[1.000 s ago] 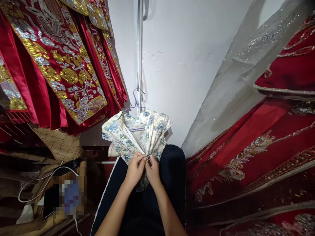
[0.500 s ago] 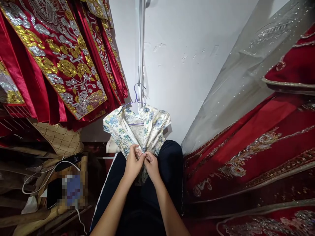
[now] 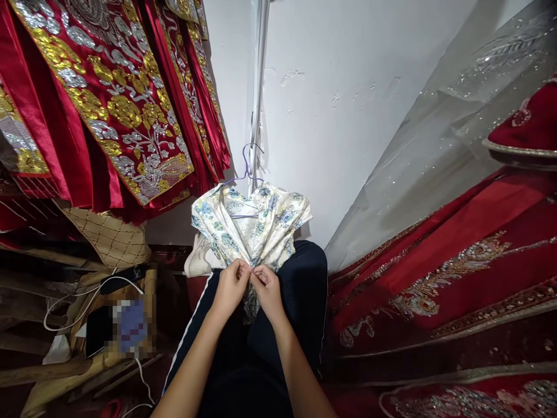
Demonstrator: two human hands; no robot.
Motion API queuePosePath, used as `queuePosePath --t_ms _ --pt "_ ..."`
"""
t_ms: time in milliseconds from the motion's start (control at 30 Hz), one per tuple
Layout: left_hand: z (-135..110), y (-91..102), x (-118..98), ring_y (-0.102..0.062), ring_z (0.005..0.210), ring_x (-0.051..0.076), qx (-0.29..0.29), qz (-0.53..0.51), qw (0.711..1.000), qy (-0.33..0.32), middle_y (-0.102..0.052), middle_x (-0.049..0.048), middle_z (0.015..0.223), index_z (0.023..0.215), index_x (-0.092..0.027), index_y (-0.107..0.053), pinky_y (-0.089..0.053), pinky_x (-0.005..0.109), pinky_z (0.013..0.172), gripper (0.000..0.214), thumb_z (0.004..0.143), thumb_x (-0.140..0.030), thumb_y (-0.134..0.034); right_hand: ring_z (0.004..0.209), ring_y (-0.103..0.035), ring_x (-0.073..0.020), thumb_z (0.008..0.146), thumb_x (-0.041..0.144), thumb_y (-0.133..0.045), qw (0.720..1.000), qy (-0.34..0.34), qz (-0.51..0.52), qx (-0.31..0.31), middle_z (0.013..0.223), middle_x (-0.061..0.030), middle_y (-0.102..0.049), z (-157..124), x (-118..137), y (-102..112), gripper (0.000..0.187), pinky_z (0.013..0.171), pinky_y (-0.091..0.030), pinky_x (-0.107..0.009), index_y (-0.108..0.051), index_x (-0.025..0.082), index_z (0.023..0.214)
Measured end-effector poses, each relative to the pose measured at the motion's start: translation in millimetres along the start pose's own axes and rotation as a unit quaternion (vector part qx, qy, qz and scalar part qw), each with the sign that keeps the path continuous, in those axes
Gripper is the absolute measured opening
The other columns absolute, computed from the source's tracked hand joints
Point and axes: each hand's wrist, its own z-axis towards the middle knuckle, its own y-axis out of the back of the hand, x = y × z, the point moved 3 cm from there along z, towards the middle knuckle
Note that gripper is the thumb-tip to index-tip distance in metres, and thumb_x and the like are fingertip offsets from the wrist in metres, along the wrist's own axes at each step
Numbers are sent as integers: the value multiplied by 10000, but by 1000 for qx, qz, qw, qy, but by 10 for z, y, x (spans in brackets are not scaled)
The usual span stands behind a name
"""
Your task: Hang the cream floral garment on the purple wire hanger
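Observation:
A cream garment with a blue and green floral print, like a short-sleeved blouse or dress [image 3: 281, 223], lies over my lap with its upper part toward the wall. Its shoulders are on a purple hanger [image 3: 246, 165], whose hook points up. My left hand [image 3: 232, 281] pinches the left front edge of the garment, and my right hand [image 3: 266, 284] pinches the right front edge. The fingertips of both hands meet at the closure below the V-shaped neckline. Any button or fastener between them is too small to make out.
Red embroidered garments [image 3: 130, 110] hang at the upper left. Sheer white fabric [image 3: 391, 168] and red beaded dresses [image 3: 439, 273] hang on the right. A bamboo stool [image 3: 150, 284] at the lower left bears a phone and a white cable [image 3: 47, 316]. A pale shoe [image 3: 198, 256] stands behind my knee.
Both hands remain pinched at the front closure, with the fingertips shifted slightly. The garment and surroundings sit a little further right in view, apparently as my head turned.

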Motion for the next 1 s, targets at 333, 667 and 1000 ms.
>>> queuePosePath --t_ms 333,667,1000 --pt "-9 62 27 -392 555 108 17 -130 991 37 -446 -40 616 766 -173 -559 -297 230 537 286 888 -429 -591 576 -405 -108 852 302 -620 1000 17 -2 12 646 47 -433 -58 100 -31 183 528 -326 -230 -511 195 752" --pt "434 435 -390 -523 676 158 48 246 931 -264 -573 23 745 830 -207 -557 -355 264 644 207 974 -295 -438 569 -358 -103 851 303 -614 1000 12 -29 1 647 50 -395 -106 25 59 172 522 -291 -229 -495 200 780" --pt "1625 845 -1205 -581 715 193 5 381 849 -365 -640 31 776 809 -225 -550 -327 280 608 151 931 -266 -472 583 -351 -109 862 335 -604 998 15 -52 14 644 50 -352 -86 -135 192 216 544 -288 -238 -473 204 749"
